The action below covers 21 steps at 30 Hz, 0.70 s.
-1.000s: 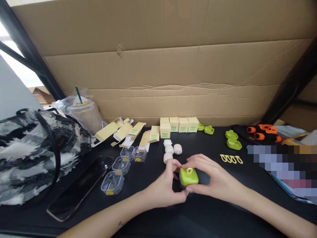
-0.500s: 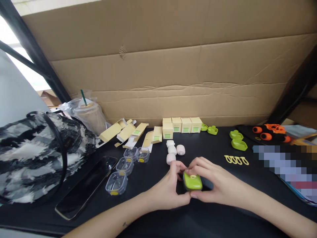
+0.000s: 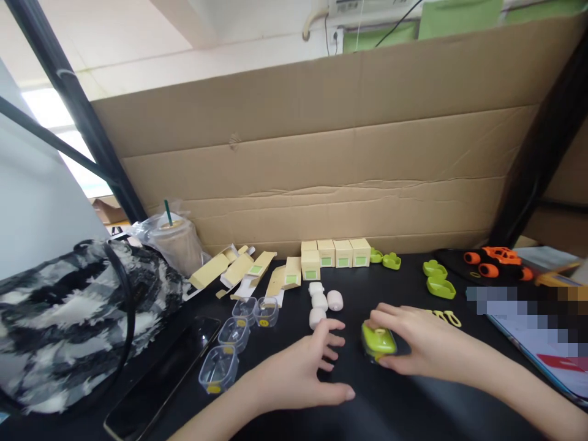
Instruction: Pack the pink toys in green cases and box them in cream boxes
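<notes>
My right hand (image 3: 416, 335) grips a small green-topped box (image 3: 379, 338) from its far and near sides. A pale loop shows on its green top, and its lower part looks clear with a yellow sticker. My left hand (image 3: 301, 375) hovers to the left of it, fingers spread and holding nothing. Just beyond my left fingertips sit several white rounded cases (image 3: 319, 301), with a pale pink one (image 3: 335, 300) beside them. Several yellow loops (image 3: 452, 318) lie behind my right hand, which partly hides them.
Clear square containers (image 3: 218, 369) and a phone (image 3: 165, 373) lie left, near a furry bag (image 3: 68, 331) and a bagged drink (image 3: 177, 245). Small cream boxes (image 3: 343, 254) and opened cartons (image 3: 239, 269) line the back. Green trays (image 3: 441, 286) and an orange toy car (image 3: 500, 260) stand right.
My left hand has let go of the green-topped box and opened. My right hand has carried the box to the right. The view has tilted upward.
</notes>
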{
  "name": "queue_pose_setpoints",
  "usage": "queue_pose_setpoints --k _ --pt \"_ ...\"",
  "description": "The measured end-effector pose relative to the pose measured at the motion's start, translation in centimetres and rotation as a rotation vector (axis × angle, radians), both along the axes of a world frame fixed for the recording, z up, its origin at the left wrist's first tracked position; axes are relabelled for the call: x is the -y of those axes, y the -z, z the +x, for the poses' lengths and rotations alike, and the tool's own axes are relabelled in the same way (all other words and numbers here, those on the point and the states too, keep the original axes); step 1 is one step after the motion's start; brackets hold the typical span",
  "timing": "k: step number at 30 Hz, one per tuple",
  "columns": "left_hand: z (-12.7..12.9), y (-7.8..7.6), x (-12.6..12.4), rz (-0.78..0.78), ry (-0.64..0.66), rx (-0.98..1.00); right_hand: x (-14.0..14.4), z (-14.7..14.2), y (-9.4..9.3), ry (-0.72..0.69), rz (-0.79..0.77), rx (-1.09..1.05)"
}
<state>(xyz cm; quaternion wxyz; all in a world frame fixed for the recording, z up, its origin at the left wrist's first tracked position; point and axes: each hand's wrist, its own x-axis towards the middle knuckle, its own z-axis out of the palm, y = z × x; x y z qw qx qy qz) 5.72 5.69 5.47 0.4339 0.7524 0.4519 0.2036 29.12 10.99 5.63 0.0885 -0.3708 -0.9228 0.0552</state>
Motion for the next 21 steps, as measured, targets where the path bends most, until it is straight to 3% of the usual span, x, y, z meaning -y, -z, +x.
queue_pose_setpoints --k 3,5,8,13,17,21 --pt "-1.7 -3.5 -1.3 0.192 -0.05 -0.174 -0.5 0.6 0.2 0.007 -0.034 -0.036" --pt "-3.5 -5.7 -3.5 0.306 -0.197 -0.462 -0.6 0.6 0.4 -0.006 -0.049 -0.057" --pt "-6.6 -7.3 -7.7 0.347 -0.394 -0.663 -0.7 0.6 0.5 -0.012 -0.051 -0.059" --pt "-9.6 -5.5 -12.4 0.327 -0.597 -0.913 -0.8 0.5 0.3 -0.036 -0.073 -0.062" --pt "-10.1 -3.5 -13.1 0.351 -0.652 -0.995 -0.8 0.4 0.0 -0.037 -0.072 -0.053" --pt "-10.2 -2.6 -13.2 0.381 -0.68 -1.015 -0.6 0.3 0.0 -0.026 -0.068 -0.047"
